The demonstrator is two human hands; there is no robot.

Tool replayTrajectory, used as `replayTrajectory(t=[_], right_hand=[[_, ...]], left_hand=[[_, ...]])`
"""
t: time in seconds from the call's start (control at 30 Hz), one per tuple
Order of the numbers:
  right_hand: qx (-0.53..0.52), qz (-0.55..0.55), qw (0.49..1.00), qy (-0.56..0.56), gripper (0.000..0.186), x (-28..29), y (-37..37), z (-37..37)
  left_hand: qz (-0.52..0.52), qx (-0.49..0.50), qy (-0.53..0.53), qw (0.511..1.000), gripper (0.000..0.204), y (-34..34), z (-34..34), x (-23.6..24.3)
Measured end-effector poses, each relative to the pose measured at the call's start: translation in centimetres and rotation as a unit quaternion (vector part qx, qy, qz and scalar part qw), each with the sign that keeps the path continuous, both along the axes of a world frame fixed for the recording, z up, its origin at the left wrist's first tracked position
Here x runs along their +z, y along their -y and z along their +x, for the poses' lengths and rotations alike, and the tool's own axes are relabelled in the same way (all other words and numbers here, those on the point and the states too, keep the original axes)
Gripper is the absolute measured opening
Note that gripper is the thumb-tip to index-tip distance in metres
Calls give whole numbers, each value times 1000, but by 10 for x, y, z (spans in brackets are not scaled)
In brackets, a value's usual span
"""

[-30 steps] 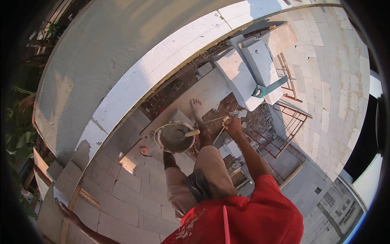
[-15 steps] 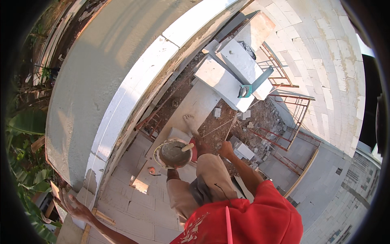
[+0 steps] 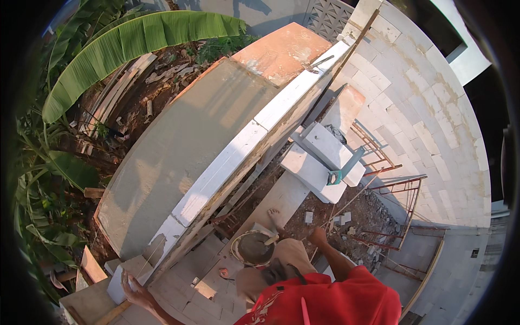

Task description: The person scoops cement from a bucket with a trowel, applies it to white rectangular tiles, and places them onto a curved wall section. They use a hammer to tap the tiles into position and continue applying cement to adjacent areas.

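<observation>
At near end of white block row (image 3: 219,169): left hand (image 3: 140,297) by pale block (image 3: 115,287), fingers spread; right hand (image 3: 318,236) curled, hold unclear. Orange panel (image 3: 281,51) newly visible. Row's long axis: lower left to upper right.

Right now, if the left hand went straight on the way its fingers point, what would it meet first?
Probably the pale block at the near end of the wall; the left hand's fingers overlap it in the picture, though depth leaves unclear whether they touch.
</observation>
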State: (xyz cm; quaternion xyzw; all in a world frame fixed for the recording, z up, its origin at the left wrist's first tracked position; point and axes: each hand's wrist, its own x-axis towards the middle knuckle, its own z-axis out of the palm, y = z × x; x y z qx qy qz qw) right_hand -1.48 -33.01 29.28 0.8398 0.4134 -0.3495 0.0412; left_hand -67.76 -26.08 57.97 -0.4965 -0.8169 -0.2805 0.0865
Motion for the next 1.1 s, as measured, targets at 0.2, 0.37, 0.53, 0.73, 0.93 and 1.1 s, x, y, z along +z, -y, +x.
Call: replayTrajectory(t=[0.2,0.37,0.53,0.73,0.93,1.1], right_hand=[[23,94,995,20,34,-19,-49,62],[22,152,985,74,35,-40,-114,133],[-28,134,990,14,34,-22,-282,179],[30,360,932,37,31,-72,-491,260],[110,439,876,166,63,-68,-685,408],[116,382,891,216,67,-106,-761,376]], left_hand=[[-61,-73,140,986,31,2,143,-38],[-214,-240,201,925,40,-84,297,-121],[-226,-316,80,918,70,-225,385,-213],[-381,-213,61,898,90,-315,447,-249],[-382,-248,56,889,93,-334,467,-243],[-409,-214,34,886,95,-287,445,-253]])
